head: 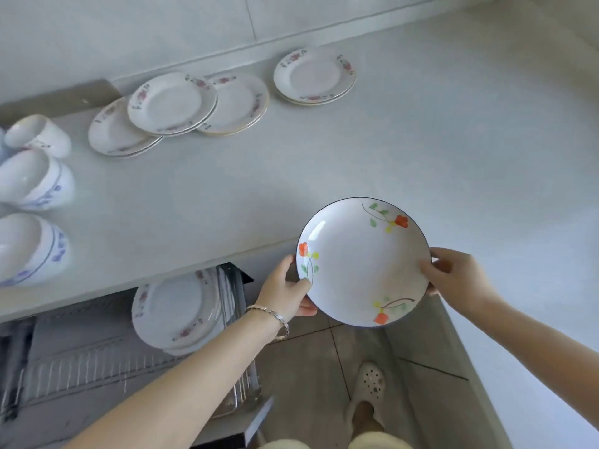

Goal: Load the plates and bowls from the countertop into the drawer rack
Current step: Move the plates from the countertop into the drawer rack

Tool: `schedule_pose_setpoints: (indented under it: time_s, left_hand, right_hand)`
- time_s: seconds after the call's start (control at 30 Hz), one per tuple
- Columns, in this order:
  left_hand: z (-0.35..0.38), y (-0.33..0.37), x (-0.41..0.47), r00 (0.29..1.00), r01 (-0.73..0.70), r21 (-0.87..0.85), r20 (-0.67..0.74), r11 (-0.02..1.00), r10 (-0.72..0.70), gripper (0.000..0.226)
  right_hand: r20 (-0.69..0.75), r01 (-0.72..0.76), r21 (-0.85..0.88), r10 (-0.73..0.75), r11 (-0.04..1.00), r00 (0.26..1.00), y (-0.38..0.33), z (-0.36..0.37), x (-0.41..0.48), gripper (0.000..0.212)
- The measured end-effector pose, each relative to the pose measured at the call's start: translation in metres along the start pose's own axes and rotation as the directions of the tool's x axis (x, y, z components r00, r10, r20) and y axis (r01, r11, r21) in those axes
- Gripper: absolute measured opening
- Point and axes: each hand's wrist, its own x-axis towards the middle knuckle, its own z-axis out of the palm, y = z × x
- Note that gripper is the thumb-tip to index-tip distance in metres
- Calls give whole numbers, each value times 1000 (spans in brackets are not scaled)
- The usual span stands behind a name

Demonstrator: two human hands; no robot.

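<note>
Counter back edge holds plates; bowls left edge; rack part-loaded; both hands pinch dish

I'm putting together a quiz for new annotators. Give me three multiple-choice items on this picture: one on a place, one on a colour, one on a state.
1. Where is the dark-rimmed plate?
A. lying on the floor
B. inside a bowl
C. held between the left hand and the right hand

2. What colour are its flowers?
A. orange-red
B. blue
C. purple

3. How is the drawer rack?
A. shut
B. pulled out, with plates in it
C. pulled out, with only cups in it

Answers: 1 C, a thumb of each hand lies on its rim. 2 A, three orange-red blooms with green leaves. 3 B, pink-flowered plates stand in its wires.
</note>
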Motion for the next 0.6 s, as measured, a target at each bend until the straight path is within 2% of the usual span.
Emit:
schedule_pose_setpoints:
  time_s: [0.13, 0.33, 0.5, 0.6]
  left_hand:
    - [-113, -53, -12, 997, 22, -65, -74, 998, -27, 44]
    - [-261, -140, -12, 986, 110, -90, -114, 990, -120, 36]
    - [-334, -208, 4, 967, 232, -107, -80, 967, -241, 47]
    - [-356, -243, 24, 946, 313, -123, -43, 942, -320, 49]
  right_hand:
    - [115, 44, 5, -44, 999, 992, -55, 100, -25, 19]
    - [229, -39, 10, 36, 999, 973, -107, 265, -53, 16]
    - [277, -112, 3, 107, 994, 955, -118, 366, -66, 24]
    - [289, -177, -6, 171, 984, 942, -109, 411, -64, 16]
